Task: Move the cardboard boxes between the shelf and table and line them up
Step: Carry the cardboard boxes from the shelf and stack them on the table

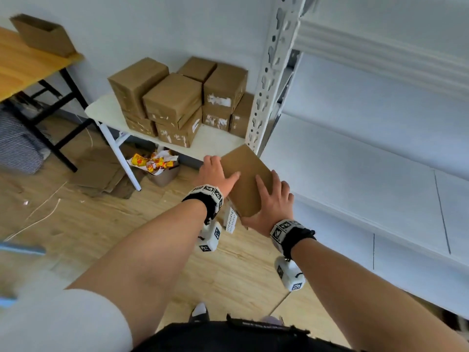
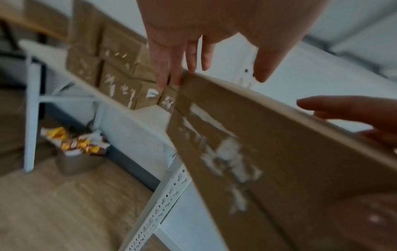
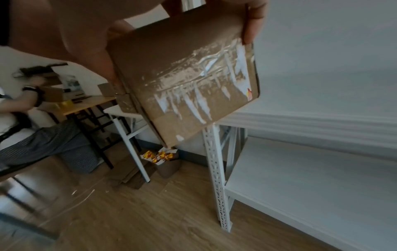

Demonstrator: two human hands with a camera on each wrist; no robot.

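Observation:
A brown cardboard box [image 1: 247, 179] with torn white label scraps [image 3: 189, 81] is held in the air between my hands, just in front of the white shelf post [image 1: 269, 72]. My left hand [image 1: 218, 171] lies against its left side with straight fingers [image 2: 167, 68] and the thumb over the top. My right hand [image 1: 271, 201] grips the near right end, thumb on one face and fingers round the other [image 3: 86, 34]. Several more brown boxes [image 1: 177, 102] stand stacked two high on the small white table [image 1: 106, 110]. The white shelf boards [image 1: 355, 174] on the right are bare.
At far left a wooden table [image 1: 22, 67] carries an open cardboard box [image 1: 43, 34]. Under the white table are a bin of yellow wrappers [image 1: 157, 163] and flattened cardboard [image 1: 101, 168]. Another person [image 3: 32, 127] sits at the wooden table.

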